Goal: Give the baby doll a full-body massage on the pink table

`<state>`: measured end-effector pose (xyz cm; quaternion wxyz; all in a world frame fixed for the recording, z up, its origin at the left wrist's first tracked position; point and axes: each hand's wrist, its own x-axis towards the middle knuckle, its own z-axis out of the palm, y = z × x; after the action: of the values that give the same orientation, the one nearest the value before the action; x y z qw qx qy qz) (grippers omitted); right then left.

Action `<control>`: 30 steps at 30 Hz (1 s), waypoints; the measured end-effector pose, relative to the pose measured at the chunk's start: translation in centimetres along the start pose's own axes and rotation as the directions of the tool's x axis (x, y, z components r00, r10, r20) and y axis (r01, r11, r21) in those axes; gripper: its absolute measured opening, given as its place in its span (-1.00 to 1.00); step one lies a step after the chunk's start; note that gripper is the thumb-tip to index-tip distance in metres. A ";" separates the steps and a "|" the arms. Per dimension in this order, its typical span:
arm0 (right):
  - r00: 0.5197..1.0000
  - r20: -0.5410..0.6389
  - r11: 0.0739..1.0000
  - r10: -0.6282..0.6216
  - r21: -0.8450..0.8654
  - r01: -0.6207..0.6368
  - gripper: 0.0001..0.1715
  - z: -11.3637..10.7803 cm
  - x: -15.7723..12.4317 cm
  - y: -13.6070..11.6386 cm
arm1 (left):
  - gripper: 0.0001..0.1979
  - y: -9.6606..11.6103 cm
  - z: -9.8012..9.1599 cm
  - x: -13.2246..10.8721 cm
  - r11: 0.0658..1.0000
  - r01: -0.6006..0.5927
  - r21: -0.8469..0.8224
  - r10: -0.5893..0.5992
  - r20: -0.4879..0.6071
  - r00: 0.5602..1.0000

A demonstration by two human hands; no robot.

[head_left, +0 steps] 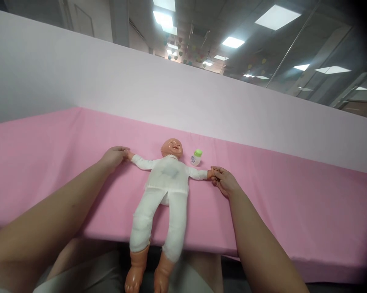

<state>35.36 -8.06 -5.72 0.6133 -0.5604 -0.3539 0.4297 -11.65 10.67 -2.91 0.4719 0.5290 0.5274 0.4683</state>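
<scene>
A baby doll (168, 175) with a white cloth body lies on its back, its arms spread out to both sides. Its bare plastic feet hang past the front edge of the pink-covered table (277, 203). My left hand (115, 158) is closed on the doll's hand at the left. On the other side, my right hand (224, 180) pinches the doll's other hand between thumb and fingers. Close to the doll's head stands a small bottle (196, 157) with a green cap and a label, touched by neither hand.
A pale wall panel (177, 97) rises along the table's back edge. Above it, glass shows ceiling lights and hanging heart shapes. My legs (201, 268) are under the table's front edge, below the doll's feet.
</scene>
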 end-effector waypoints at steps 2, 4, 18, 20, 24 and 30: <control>1.000 0.026 1.000 -0.007 0.006 0.006 -0.52 -0.1 -0.1 0.0 | -0.58 -0.1 -0.1 0.1 1.000 0.001 -0.010 0.000 0.035 0.999; 0.999 0.041 1.000 -0.011 -0.003 0.011 -0.48 -0.2 -0.2 0.0 | -0.55 -0.2 -0.2 0.3 1.000 -0.008 -0.006 0.008 0.056 0.998; 1.000 -0.003 0.994 0.011 -0.109 -0.011 -0.49 -0.2 -0.1 0.1 | -0.77 -0.3 0.0 0.4 0.994 -0.069 0.081 0.069 0.012 0.998; 1.000 -0.016 0.994 0.018 -0.105 -0.020 -0.53 -0.2 -0.1 0.0 | -0.78 -0.4 0.0 0.4 0.994 -0.061 0.088 0.061 0.010 0.998; 0.999 -0.029 0.996 0.027 -0.080 -0.029 -0.64 0.1 -0.1 -0.2 | -0.70 -0.3 -0.1 0.2 0.997 -0.058 0.054 0.057 0.024 0.998; 0.999 0.017 0.999 0.034 -0.006 -0.034 -0.59 -0.1 0.0 -0.2 | -0.51 -0.4 -0.5 0.3 0.998 -0.069 0.008 0.068 0.076 0.995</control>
<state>35.52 -8.07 -5.56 0.6011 -0.5645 -0.3509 0.4438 -12.19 10.95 -3.28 0.4724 0.5665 0.4934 0.4611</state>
